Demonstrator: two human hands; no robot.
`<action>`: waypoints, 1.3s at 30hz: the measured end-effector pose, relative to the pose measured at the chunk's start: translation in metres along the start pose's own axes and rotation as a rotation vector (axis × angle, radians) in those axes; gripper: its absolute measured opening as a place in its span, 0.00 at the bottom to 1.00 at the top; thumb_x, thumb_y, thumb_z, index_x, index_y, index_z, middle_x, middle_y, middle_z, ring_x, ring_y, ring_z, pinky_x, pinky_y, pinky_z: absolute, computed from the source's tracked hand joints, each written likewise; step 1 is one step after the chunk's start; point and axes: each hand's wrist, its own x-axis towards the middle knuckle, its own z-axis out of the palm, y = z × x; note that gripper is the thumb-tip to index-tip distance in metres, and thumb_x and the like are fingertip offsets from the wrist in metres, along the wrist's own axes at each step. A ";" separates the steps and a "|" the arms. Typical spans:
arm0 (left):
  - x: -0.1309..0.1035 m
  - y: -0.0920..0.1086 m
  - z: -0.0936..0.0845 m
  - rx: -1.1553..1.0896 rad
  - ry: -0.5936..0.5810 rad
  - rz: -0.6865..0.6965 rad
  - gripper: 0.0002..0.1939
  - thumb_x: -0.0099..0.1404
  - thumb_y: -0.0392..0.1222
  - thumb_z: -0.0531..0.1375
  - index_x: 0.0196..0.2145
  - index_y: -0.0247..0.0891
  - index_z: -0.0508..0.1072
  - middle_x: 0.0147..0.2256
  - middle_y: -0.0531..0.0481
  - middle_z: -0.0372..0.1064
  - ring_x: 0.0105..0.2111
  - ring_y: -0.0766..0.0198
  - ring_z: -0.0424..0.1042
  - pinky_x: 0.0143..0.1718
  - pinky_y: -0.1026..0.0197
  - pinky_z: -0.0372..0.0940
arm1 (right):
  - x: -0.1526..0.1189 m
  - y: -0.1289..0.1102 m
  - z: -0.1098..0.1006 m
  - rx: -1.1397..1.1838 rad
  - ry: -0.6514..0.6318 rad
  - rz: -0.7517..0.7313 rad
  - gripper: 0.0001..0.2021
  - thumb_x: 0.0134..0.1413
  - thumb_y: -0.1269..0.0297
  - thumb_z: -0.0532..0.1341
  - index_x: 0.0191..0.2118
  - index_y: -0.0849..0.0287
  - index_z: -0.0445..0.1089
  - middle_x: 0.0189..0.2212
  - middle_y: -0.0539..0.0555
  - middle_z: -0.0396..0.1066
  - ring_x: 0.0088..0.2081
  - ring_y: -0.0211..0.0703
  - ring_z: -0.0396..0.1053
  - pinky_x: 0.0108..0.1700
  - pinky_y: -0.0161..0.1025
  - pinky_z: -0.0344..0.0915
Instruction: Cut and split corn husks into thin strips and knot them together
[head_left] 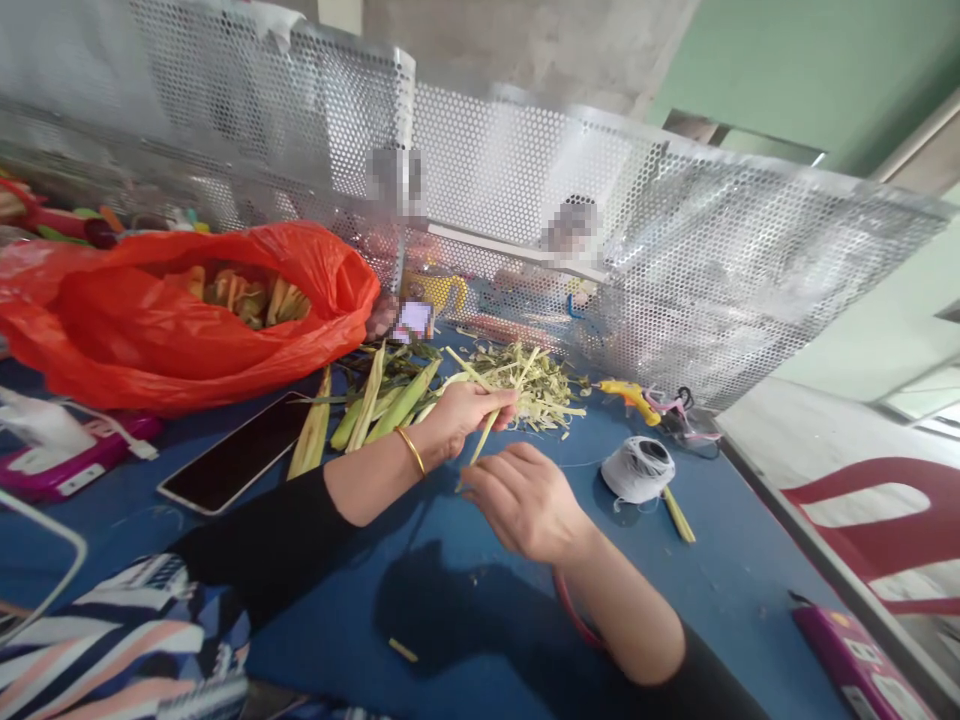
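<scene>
Over the blue table, my left hand is closed on a thin pale green strip that slants down toward my right hand. The fingers of my right hand are pinched together at the strip's lower end. Behind my hands lies a pile of shredded pale green pieces. Long green husk leaves lie beyond my left wrist. To the right of my hands stands a cone of white thread, with a short green stalk beside it.
An open red plastic bag with husk bundles sits at the left, near a phone and a purple power strip. A yellow glue gun lies back right. A perforated metal screen borders the table, with people behind it.
</scene>
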 end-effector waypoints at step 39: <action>-0.010 -0.012 0.006 0.533 -0.229 -0.016 0.07 0.51 0.38 0.64 0.19 0.35 0.73 0.14 0.58 0.59 0.15 0.73 0.55 0.17 0.66 0.52 | -0.023 0.059 0.002 0.550 -0.024 1.457 0.22 0.48 0.45 0.59 0.14 0.56 0.61 0.11 0.48 0.60 0.17 0.36 0.57 0.24 0.36 0.53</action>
